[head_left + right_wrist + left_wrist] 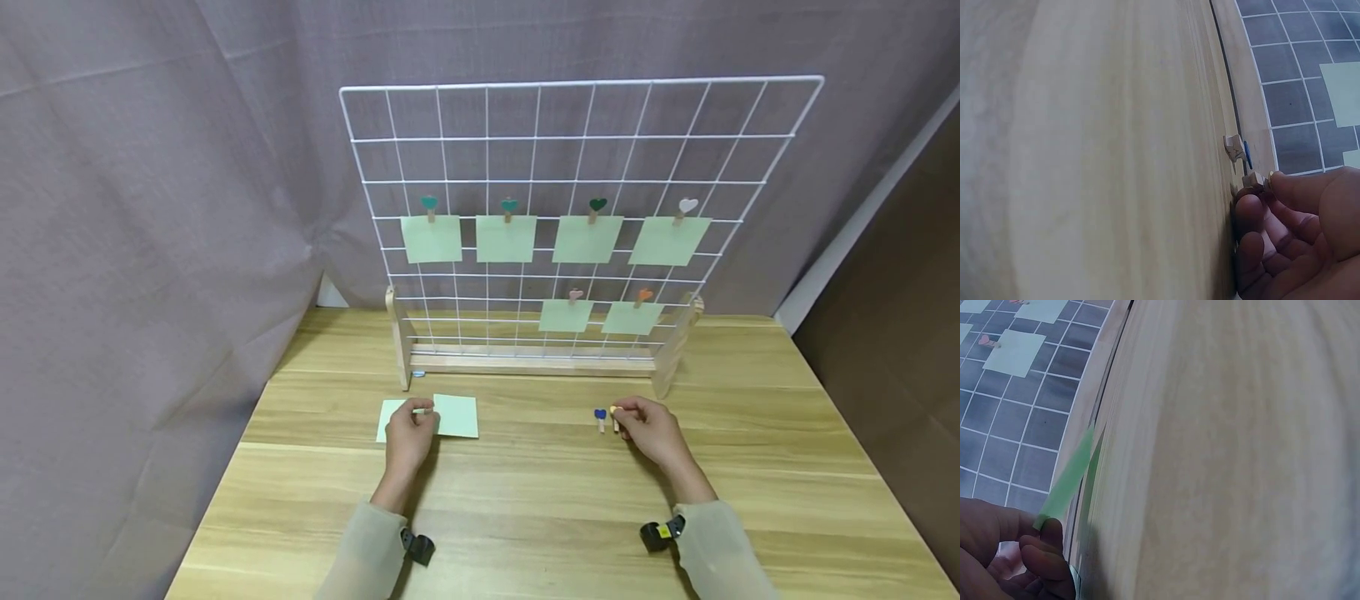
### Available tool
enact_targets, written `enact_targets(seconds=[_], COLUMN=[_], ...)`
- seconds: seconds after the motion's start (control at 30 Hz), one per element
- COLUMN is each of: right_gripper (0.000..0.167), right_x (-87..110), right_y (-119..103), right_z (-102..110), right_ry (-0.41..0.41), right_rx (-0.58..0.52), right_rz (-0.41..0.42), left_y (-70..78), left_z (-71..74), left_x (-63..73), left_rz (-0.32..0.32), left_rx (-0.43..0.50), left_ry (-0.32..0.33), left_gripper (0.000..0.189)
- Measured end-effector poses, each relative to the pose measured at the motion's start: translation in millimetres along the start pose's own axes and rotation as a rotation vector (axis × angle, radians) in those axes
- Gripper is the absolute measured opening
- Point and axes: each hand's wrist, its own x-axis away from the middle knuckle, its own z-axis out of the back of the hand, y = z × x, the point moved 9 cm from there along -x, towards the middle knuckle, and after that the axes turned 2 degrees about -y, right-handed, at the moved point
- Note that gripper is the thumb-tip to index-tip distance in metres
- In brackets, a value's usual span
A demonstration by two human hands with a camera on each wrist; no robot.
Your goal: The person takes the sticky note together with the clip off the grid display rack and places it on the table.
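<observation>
My left hand [409, 435] pinches the left edge of a pale green paper note [457, 416] between thumb and fingertips. In the left wrist view that note [1067, 482] slants up from the fingers, seen nearly edge-on. A second green note [384, 419] lies on the table, partly hidden behind the same hand. At the right, my right hand [651, 430] pinches a small wooden clothespin with a yellow heart [616, 413]; its wooden end [1254, 180] shows at the fingertips in the right wrist view. Just left of it is a clothespin with a blue heart [600, 419].
A white wire grid [536, 180] stands in a wooden base [525, 365] at the table's back. Heart clothespins hold several green notes [506, 240] on it in two rows; the lower row's notes [566, 316] hang at the right. Grey cloth [187, 208] hangs behind.
</observation>
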Motion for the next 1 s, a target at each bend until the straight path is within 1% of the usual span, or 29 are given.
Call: enact_targets(seconds=[0.07,0.17,0.33,0.57,0.77,1.0], right_gripper=[0.024,0.024,0.025,0.026,0.025,0.025], right_x=[-0.1,0.2,2.1,4.2,2.9,1.8], right_y=[0.6,0.8,-0.4,-2.8,-2.4,-4.5], right_z=[0.0,-0.1,-0.1,0.1,-0.7,-0.5], right_ry=[0.001,0.0,-0.001,-0.004,-0.009,-0.018], right_rx=[0.0,0.005,0.004,-0.004,0.014,0.038], right_rz=[0.0,0.001,-0.005,-0.01,-0.017,-0.01], left_y=[1.0,2.7,4.2,6.4,6.7,4.9], left_z=[-0.5,-0.8,-1.8,-4.6,-6.8,-9.4], left_x=[0.2,0.8,-0.2,-0.3,-0.1,-0.4], left_rz=[-0.007,-0.019,-0.049,-0.056,-0.038,-0.018], left_rx=[-0.013,-0.032,-0.07,-0.105,-0.13,-0.129], left_ry=[-0.003,-0.005,-0.015,-0.046,-0.083,-0.115], left_gripper=[0.014,0.011,0.013,0.017,0.018,0.021])
